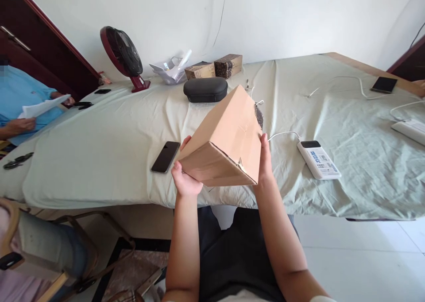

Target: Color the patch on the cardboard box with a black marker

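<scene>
One box [232, 136] at holding stage, tilted above the table [99, 173], near side; left hand [187, 181] and right hand [264, 164] half-curled, gripping opposite sides; moving likely demands even pressure.

Box [222, 142] between left hand [186, 180] and right hand [264, 160], over the tabletop [99, 160]
Left of the box lies a phone [165, 156]; right of it, a power bank [318, 160]. A case [206, 89] sits behind the box, two cartons [229, 66] behind the case, near the wall [282, 18]. Left of the cartons is a bag [171, 75], farther left a fan [124, 52].
</scene>
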`<state>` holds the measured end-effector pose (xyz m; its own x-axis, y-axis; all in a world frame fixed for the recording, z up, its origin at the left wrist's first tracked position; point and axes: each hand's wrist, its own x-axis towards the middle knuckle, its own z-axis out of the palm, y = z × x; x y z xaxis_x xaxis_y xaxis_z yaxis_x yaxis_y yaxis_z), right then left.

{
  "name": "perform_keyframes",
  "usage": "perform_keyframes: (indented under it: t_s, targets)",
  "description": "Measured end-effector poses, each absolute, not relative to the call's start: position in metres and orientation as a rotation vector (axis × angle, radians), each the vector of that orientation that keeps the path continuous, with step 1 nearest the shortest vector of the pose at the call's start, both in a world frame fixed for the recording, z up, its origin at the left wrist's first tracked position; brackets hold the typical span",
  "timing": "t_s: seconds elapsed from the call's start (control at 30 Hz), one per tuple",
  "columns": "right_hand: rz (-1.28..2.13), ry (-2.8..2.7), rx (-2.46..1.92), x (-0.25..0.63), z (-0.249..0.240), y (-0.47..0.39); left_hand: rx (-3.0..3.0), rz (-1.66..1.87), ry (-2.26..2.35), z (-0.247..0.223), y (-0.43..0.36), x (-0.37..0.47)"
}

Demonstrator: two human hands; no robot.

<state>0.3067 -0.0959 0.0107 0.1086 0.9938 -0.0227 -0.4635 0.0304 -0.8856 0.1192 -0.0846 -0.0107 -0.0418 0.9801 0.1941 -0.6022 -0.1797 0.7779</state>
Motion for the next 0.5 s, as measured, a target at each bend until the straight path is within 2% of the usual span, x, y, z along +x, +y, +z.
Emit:
perform_keyframes:
  t_s: [0.1,0.17,0.27,0.37,0.5]
  targets:
    - [1.340,-0.706,-0.844,0.304,0.010,-0.095,1.026,1.444,0.625,-0.023,-0.075,0.100]
    - [1.343,-0.713,-0.809,0.303,0.008,-0.093,1.238,1.481,0.700,-0.026,-0.072,0.087]
    - [1.371,-0.685,-0.777,0.301,0.004,-0.088,1.828,1.574,0.825,-0.018,-0.078,0.079]
    - [1.425,-0.610,-0.747,0.298,-0.001,-0.085,2.371,1.444,0.973,-0.006,-0.089,0.088]
    - [1.432,-0.526,-0.724,0.295,-0.004,-0.084,2.279,1.620,1.153,-0.005,-0.094,0.105]
